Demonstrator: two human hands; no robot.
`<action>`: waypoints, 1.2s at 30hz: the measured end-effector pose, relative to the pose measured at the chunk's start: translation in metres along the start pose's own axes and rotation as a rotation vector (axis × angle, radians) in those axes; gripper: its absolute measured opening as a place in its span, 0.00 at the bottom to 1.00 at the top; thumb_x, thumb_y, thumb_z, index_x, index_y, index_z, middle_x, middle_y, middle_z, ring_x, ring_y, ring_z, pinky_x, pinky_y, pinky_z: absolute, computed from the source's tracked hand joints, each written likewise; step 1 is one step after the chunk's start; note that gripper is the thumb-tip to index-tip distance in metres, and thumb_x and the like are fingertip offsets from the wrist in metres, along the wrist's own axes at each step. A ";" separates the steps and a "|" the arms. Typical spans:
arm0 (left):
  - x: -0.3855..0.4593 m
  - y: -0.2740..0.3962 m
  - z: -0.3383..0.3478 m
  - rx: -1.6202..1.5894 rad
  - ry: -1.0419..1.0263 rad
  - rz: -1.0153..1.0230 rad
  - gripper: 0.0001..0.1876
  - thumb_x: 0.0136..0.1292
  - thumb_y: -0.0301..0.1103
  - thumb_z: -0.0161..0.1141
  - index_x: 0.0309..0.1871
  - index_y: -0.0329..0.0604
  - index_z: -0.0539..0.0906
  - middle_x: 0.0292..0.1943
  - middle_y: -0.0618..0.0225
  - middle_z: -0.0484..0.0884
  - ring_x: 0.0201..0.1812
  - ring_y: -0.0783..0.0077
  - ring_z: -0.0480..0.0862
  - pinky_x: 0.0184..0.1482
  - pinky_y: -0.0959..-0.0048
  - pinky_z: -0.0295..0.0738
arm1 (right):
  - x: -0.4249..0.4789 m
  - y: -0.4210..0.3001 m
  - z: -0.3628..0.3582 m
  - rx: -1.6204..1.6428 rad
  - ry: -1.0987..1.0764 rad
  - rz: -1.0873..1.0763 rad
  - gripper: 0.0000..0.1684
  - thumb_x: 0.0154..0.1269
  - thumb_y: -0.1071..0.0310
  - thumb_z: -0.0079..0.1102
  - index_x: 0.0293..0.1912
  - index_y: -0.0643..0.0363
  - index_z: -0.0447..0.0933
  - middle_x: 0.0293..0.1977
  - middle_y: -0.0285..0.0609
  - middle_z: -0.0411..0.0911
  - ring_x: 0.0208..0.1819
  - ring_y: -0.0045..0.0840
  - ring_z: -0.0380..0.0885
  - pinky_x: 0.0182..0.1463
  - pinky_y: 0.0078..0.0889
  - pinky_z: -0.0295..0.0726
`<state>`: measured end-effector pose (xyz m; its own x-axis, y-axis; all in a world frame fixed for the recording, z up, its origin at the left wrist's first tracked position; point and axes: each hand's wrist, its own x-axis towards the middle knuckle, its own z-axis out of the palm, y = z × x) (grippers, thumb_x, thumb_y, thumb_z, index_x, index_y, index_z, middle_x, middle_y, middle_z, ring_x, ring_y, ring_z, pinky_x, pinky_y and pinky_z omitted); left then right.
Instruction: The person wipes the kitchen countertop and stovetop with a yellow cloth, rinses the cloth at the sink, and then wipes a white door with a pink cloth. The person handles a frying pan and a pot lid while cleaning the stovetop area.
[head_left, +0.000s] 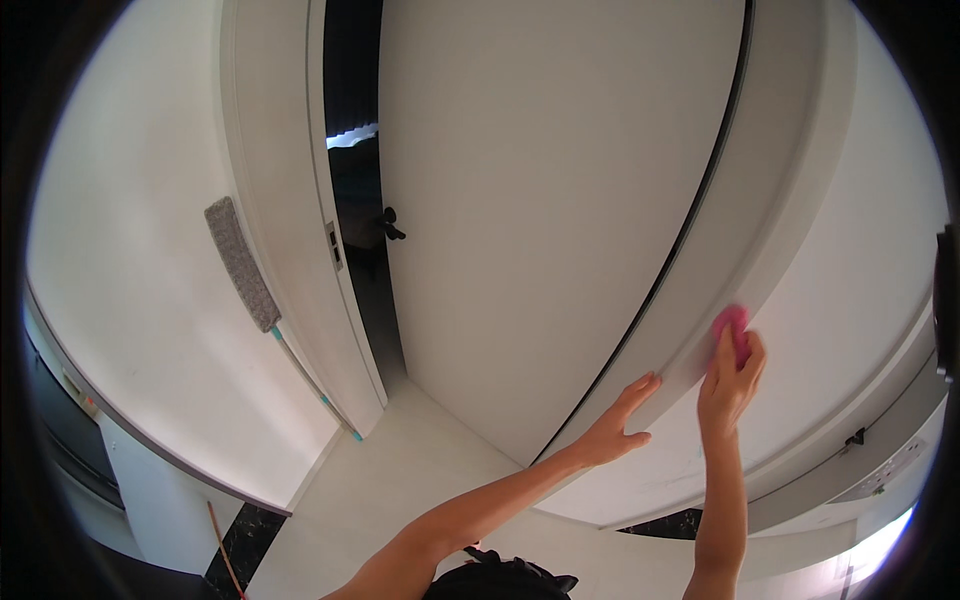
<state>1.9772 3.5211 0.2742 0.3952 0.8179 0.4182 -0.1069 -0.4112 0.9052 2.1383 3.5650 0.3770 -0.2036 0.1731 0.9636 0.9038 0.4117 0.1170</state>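
Note:
My right hand (729, 386) holds a pink sponge or cloth (732, 324), slightly blurred, against the outer edge of the pale door frame (776, 191). Lower and to the left, my left hand (616, 426) holds nothing. Its thumb stands apart from its fingers, and the fingertips are at the same frame; whether they press on it is hard to tell. Beyond the hands is a pale door (555, 180), slightly ajar, with a black handle (391, 223). Faint marks (686, 476) show on the white wall (840, 300) near my right forearm.
A flat mop with a grey pad (244, 266) leans pad-up against the left wall (142, 247). Its pole (304, 373) reaches the pale floor (397, 465). A thin stick (223, 547) stands at lower left by a black marbled strip (247, 536). Another door handle (855, 437) is at right.

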 end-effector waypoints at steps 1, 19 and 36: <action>0.000 -0.001 -0.001 0.017 -0.007 0.004 0.44 0.56 0.25 0.56 0.76 0.52 0.48 0.77 0.65 0.39 0.77 0.64 0.37 0.75 0.58 0.38 | -0.014 0.000 0.001 0.028 -0.037 -0.006 0.24 0.56 0.84 0.54 0.53 0.60 0.79 0.50 0.49 0.70 0.48 0.40 0.72 0.52 0.36 0.72; 0.006 -0.008 -0.006 0.053 -0.021 0.035 0.43 0.56 0.26 0.56 0.76 0.51 0.50 0.76 0.62 0.42 0.76 0.62 0.41 0.75 0.59 0.39 | -0.038 -0.006 0.008 0.086 -0.059 -0.099 0.13 0.59 0.79 0.59 0.45 0.62 0.81 0.45 0.51 0.72 0.39 0.41 0.74 0.42 0.37 0.75; 0.011 -0.030 -0.009 0.041 0.009 0.114 0.37 0.59 0.21 0.55 0.73 0.47 0.58 0.75 0.61 0.48 0.75 0.61 0.49 0.73 0.63 0.47 | -0.106 -0.012 0.010 0.084 -0.196 -0.212 0.18 0.55 0.74 0.67 0.46 0.65 0.76 0.36 0.47 0.76 0.35 0.38 0.74 0.38 0.37 0.75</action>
<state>1.9760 3.5460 0.2522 0.3748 0.7680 0.5193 -0.1133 -0.5180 0.8478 2.1454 3.5510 0.2712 -0.4609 0.2417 0.8539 0.8007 0.5281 0.2827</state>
